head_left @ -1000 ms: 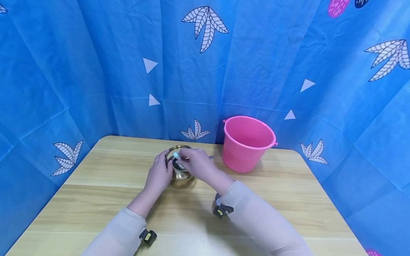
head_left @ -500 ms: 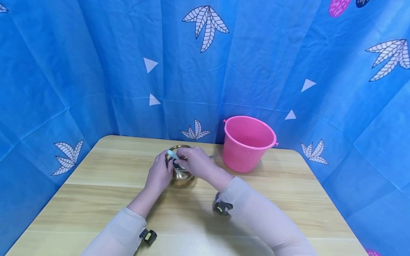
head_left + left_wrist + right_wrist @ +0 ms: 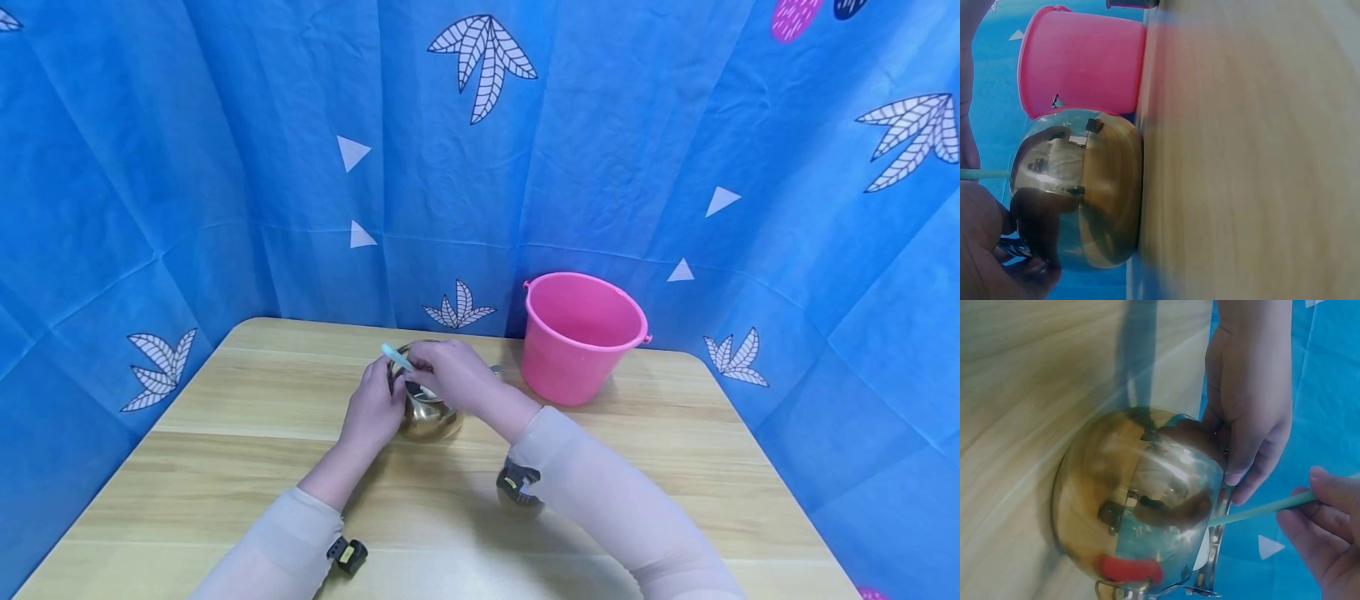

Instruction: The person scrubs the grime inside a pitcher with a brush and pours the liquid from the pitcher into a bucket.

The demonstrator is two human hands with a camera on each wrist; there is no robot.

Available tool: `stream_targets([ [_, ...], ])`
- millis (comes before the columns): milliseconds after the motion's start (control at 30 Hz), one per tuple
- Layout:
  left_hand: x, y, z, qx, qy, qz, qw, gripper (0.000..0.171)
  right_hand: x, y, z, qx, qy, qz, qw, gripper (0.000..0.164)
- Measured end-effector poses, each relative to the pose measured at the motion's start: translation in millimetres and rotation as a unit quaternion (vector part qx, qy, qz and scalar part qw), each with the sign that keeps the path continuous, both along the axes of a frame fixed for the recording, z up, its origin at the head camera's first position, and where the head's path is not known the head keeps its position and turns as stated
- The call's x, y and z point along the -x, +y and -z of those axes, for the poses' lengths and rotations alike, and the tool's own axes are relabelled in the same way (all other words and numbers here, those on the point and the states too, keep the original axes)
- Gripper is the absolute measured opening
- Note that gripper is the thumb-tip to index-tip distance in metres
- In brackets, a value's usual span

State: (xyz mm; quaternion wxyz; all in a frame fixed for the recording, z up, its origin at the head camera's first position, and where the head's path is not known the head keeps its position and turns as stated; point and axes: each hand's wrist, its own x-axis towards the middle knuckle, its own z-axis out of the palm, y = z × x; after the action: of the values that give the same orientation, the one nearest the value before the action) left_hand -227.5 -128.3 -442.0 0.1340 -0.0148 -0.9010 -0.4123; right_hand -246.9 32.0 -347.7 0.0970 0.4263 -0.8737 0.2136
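A shiny brass-coloured kettle (image 3: 431,423) stands on the wooden table, its spout pointing right toward a bucket. My left hand (image 3: 373,406) grips the kettle's left side near the rim, at the base of its raised handle. Above the mouth, my right hand (image 3: 455,375) pinches a thin pale green stick (image 3: 396,356) between thumb and fingers. In the right wrist view the stick (image 3: 1260,508) slants down into the opening, and its lower end is hidden inside. The left wrist view shows the rounded kettle body (image 3: 1113,212) resting on the tabletop.
A pink bucket (image 3: 558,371) stands behind and to the right of the kettle. Blue patterned curtain (image 3: 450,192) closes in the back and both sides. The pale wooden table (image 3: 420,517) reaches toward me under both forearms.
The green stick has tilted so that its top leans further left, and more of it shows above my right fingers. My right hand has shifted slightly up; the left hand and kettle stay put.
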Motion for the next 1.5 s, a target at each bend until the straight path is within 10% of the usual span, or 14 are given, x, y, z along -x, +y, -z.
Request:
stream_targets([
  [1500,-0.7,3.6,-2.6,0.02,0.017,-0.013,0.9996,0.049,29.1,-14.0,-5.8,0.052,-0.063,0.056,0.995,0.01],
])
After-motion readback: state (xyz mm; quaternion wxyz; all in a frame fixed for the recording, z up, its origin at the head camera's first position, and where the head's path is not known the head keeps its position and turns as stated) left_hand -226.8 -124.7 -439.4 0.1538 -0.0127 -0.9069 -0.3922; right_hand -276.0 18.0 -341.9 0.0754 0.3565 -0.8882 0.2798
